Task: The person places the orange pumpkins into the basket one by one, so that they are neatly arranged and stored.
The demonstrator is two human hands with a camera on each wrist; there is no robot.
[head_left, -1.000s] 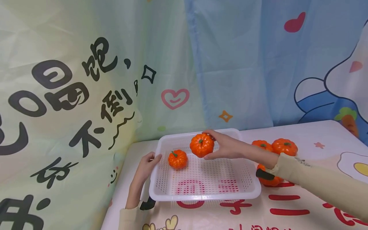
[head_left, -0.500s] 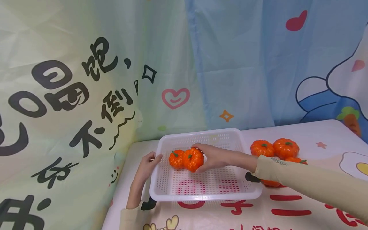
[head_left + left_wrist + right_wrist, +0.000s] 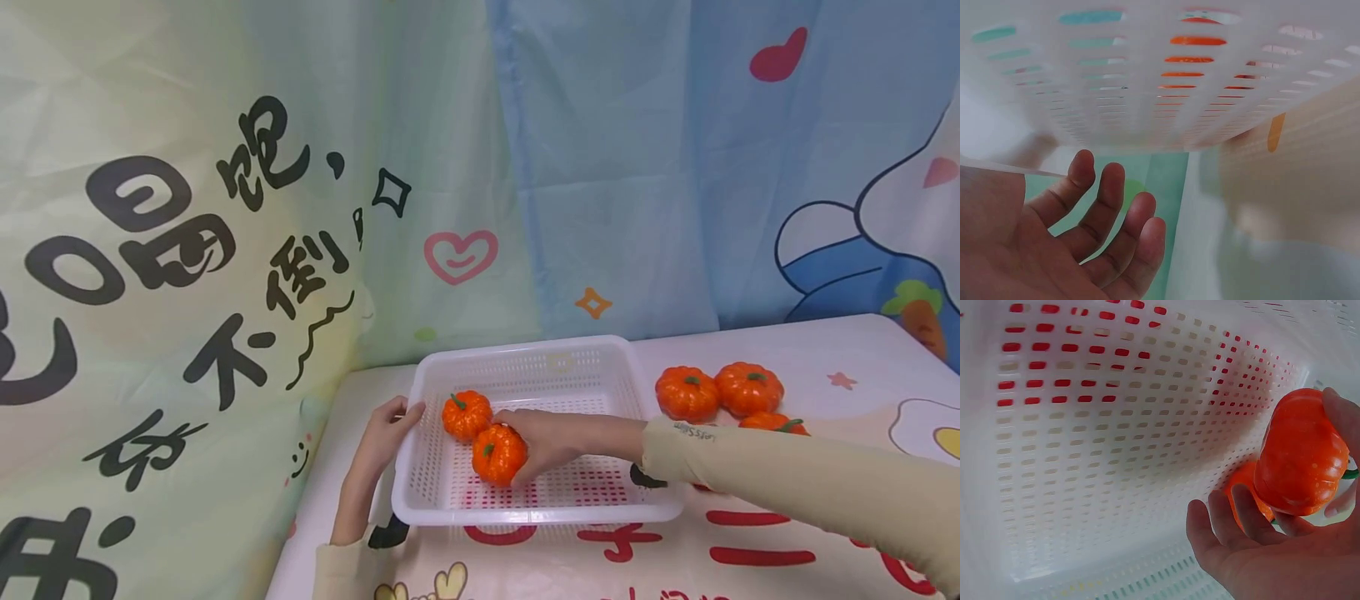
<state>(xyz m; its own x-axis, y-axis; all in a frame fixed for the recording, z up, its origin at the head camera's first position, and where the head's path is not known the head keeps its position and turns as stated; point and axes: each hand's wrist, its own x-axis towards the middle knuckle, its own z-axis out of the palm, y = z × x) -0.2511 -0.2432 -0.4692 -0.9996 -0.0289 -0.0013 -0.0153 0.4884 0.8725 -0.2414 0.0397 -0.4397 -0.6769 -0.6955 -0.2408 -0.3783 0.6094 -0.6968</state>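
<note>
Inside a white perforated plastic basket [image 3: 540, 517], my right hand [image 3: 543, 442] grips a small orange pumpkin [image 3: 497, 457] with a green stem. Thumb and fingers are on opposite sides of it, low over the basket floor in the head view. A second pumpkin [image 3: 467, 412] sits just behind and left of it. The right wrist view shows the held pumpkin [image 3: 1300, 453] overlapping the other pumpkin [image 3: 1244, 481]. My left hand [image 3: 388, 425] holds the basket's left rim, thumb at the top edge. Its fingers [image 3: 1110, 187] lie outside the wall, slightly bent.
On the table right of the basket are several more orange pumpkins [image 3: 750, 388], partly covered by the right sleeve [image 3: 750, 458]. The white tablecloth [image 3: 810, 354] carries red lettering. A printed curtain [image 3: 600, 167] hangs behind the table and along the left side.
My right hand has brought the pumpkin down and left into the basket, beside the other pumpkin, then a little nearer to me. My left hand has stayed at the rim.
</note>
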